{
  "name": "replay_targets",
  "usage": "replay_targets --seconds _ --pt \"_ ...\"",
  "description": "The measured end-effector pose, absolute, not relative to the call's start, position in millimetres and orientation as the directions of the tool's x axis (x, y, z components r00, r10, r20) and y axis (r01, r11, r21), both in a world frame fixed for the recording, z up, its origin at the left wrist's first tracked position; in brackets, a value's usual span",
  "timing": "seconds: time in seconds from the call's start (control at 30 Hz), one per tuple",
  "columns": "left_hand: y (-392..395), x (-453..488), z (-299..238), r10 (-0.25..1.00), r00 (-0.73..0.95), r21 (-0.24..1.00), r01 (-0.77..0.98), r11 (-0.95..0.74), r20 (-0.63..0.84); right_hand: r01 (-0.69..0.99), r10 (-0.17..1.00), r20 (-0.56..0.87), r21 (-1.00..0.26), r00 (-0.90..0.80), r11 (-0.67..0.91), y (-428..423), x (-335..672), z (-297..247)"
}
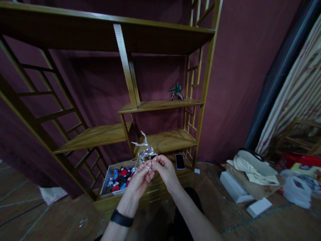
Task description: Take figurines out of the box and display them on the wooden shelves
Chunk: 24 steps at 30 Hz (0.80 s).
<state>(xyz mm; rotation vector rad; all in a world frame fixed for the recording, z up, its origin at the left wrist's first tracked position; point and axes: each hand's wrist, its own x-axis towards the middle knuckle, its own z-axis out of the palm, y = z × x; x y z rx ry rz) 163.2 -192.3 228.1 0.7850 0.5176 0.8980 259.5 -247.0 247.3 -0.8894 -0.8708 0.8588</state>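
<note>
Clear glass, shaped like a small deer (144, 152) with thin antlers and legs, sits at the lower centre of the head-camera view, lifted in front of a wooden shelf unit (160, 140). Two hands hold it. The left hand (139, 182), with one black wristband (121, 218) on its wrist, rises from the bottom edge and pinches the underside of the deer with its fingertips. The right hand (164, 169) comes in from the lower right, its fingers closed on the deer's rear end. Both grips are light fingertip pinches low on the body, probably to spare the fragile antlers, which point up and to the left, free of any touch.

Behind the hands, the shelf unit has one long top board and three shorter, staggered boards below it. One green crouching figure (177, 91) stands alone on the small middle board, right of centre. On the base level lie one dark phone (180, 161), flat and face up, and one open box (106, 179) packed with small red, blue and black toy figures, too jumbled to count.

At the lower right of the frame, on the floor, are two flat white boxes (233, 187), one pile of pale cloth (250, 170) and one white plastic bag (297, 189). At the lower left lies one printed sheet of paper (52, 194).
</note>
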Motion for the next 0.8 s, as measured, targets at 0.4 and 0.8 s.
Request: replay_targets --seconds 0.4,0.8 --pt "-194 162 227 0.797 0.602 0.852 -0.389 0.350 -0.053 -0.052 0.793 0.369 -0.893 0.485 0.447 -241 284 245" --pt "-202 162 234 0.820 0.563 0.837 -0.395 0.379 -0.106 -0.086 0.824 0.346 -0.901 0.449 0.425 -240 282 242"
